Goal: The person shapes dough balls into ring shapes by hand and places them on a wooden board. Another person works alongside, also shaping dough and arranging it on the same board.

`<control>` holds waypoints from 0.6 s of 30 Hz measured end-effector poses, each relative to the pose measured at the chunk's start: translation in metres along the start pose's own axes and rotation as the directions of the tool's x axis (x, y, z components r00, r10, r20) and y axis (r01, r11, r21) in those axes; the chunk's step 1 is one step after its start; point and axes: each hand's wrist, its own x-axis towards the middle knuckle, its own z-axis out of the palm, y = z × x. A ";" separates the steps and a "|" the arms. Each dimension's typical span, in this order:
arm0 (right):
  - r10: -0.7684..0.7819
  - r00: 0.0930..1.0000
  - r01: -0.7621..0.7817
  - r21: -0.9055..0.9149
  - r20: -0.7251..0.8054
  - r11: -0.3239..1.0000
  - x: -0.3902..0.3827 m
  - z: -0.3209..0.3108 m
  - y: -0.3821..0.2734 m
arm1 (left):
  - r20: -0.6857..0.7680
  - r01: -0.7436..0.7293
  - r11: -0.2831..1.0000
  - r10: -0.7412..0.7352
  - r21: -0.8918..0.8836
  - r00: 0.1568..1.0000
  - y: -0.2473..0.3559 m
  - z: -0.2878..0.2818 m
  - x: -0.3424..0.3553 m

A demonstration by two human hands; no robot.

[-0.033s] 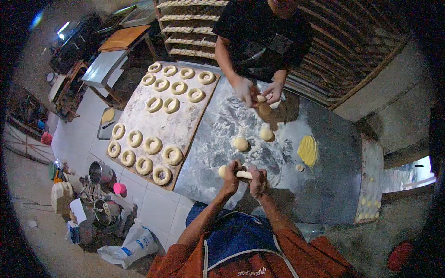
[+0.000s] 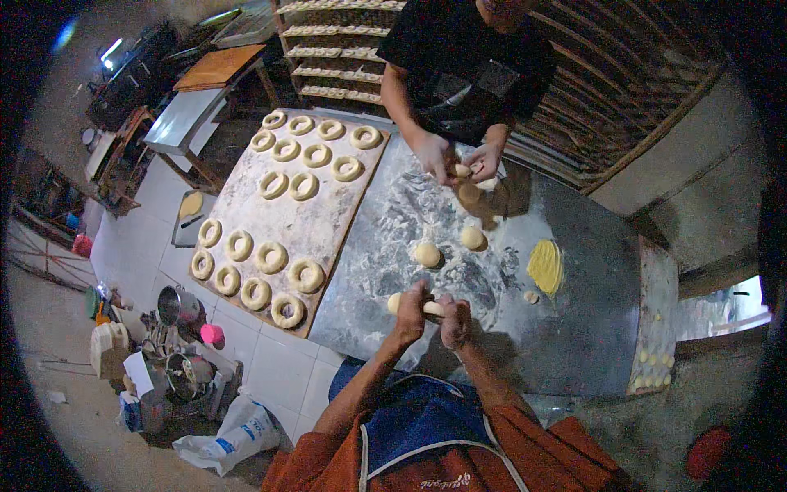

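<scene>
Between my two hands is a pale, elongated piece of dough [image 2: 432, 308]. My left hand [image 2: 412, 312] is closed round its left part, and a rounded end sticks out past that hand. My right hand [image 2: 456, 321] is closed on the other end, which the fingers hide. Both hands are over the near edge of the floured metal table [image 2: 369, 307]. Just beyond them are two round dough balls, a nearer one [image 2: 427, 255] and a farther one [image 2: 473, 238]. A flat yellow piece [image 2: 544, 267] lies to the right, with a small pale lump [image 2: 531, 298] beside it.
A floured board [image 2: 307, 225] on the left carries several dough rings. Across the table, a person [image 2: 467, 78] in black handles a dough piece. Racks of trays [image 2: 340, 52] stand behind. Pots [image 2: 179, 305] and a white sack [image 2: 234, 439] are on the floor at left.
My left hand has shifted slightly right along the dough, so a shorter stretch of it shows between my hands. The dough stays gripped in both.
</scene>
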 end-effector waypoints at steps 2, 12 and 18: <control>0.027 0.995 -0.004 -0.234 0.099 0.972 0.006 0.007 -0.003 | 0.023 -0.060 0.962 0.056 0.265 0.998 0.000 -0.007 0.005; -0.176 0.968 0.209 -0.187 0.180 0.960 0.022 0.044 -0.004 | 0.029 0.254 0.945 -0.254 -0.208 0.967 0.008 -0.059 0.023; -0.450 0.865 0.499 -0.480 0.223 0.721 0.030 0.076 -0.049 | -0.036 0.240 0.959 -0.248 -0.150 0.968 0.017 -0.093 0.034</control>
